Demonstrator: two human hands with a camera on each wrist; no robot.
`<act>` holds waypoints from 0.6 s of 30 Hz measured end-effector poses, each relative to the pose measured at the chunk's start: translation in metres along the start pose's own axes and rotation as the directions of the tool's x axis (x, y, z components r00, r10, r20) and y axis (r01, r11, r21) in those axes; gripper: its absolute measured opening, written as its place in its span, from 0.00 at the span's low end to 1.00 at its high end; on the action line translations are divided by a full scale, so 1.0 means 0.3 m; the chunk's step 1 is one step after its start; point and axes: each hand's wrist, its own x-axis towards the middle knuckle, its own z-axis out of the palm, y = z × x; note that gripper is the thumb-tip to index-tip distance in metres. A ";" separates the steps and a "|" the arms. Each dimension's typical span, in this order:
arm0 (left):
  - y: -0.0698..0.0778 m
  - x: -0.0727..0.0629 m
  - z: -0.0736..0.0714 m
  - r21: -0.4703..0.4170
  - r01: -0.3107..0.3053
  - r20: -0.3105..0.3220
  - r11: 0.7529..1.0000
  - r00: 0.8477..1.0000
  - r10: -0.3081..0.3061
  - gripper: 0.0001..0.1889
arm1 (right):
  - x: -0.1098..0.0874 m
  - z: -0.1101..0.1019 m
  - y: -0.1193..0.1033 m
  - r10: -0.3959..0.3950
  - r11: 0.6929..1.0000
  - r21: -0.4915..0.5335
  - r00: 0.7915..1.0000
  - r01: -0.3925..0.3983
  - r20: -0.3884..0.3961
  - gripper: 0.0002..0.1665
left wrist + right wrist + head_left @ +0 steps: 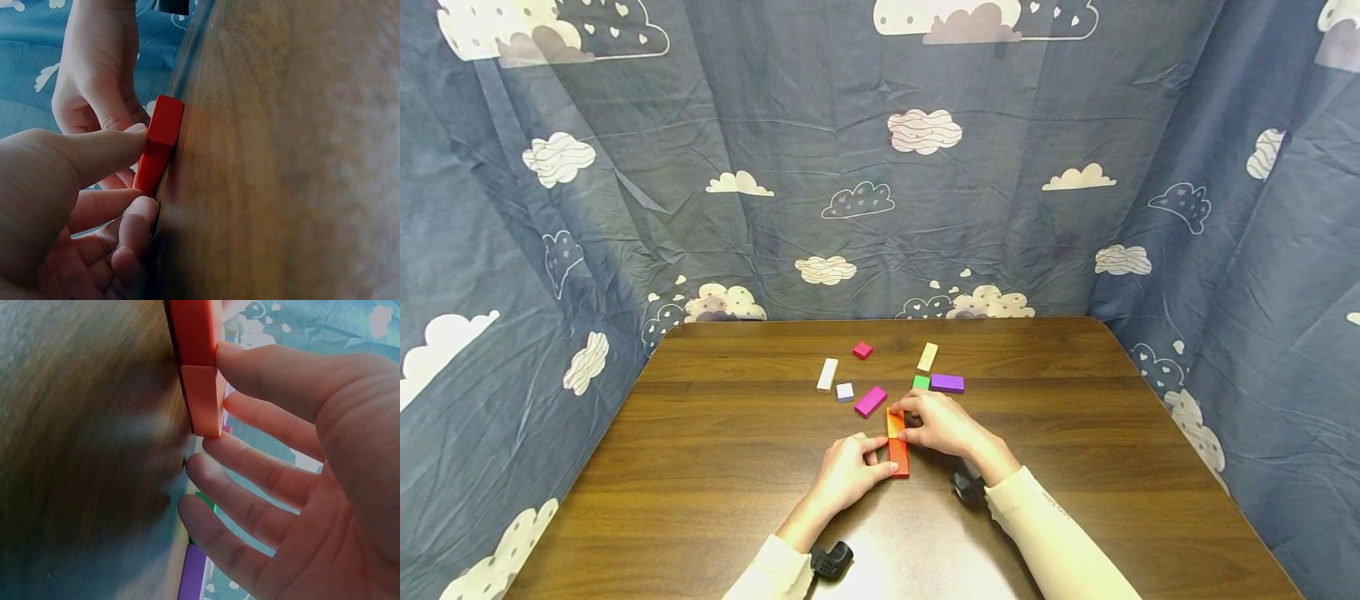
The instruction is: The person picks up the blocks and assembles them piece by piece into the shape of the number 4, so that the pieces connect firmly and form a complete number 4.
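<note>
A red block and an orange block lie end to end in a line on the wooden table, their ends touching. My left hand pinches the red block between thumb and index finger from the left, as the left wrist view also shows with the red block. From the right, my right hand holds the orange block, thumb near the joint and a fingertip at the far end. Just beyond the right hand sits a green block, partly hidden by it.
Farther back lie a magenta block, a small pale-blue block, a white block, a crimson block, a cream block and a purple block. A cloud-patterned curtain hangs behind the table.
</note>
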 end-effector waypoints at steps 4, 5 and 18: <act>0.001 0.000 -0.002 -0.005 0.007 0.004 1.000 1.000 -0.007 0.23 | 0.001 0.000 0.001 0.004 1.000 -0.006 1.000 -0.004 0.001 0.23; 0.001 0.000 -0.002 -0.004 0.007 0.003 1.000 1.000 -0.007 0.23 | 0.002 -0.001 0.001 0.009 1.000 -0.006 1.000 -0.009 0.004 0.23; 0.004 0.001 -0.004 -0.024 0.014 0.003 1.000 1.000 -0.014 0.22 | 0.000 -0.001 0.008 -0.002 1.000 -0.001 1.000 0.002 0.006 0.23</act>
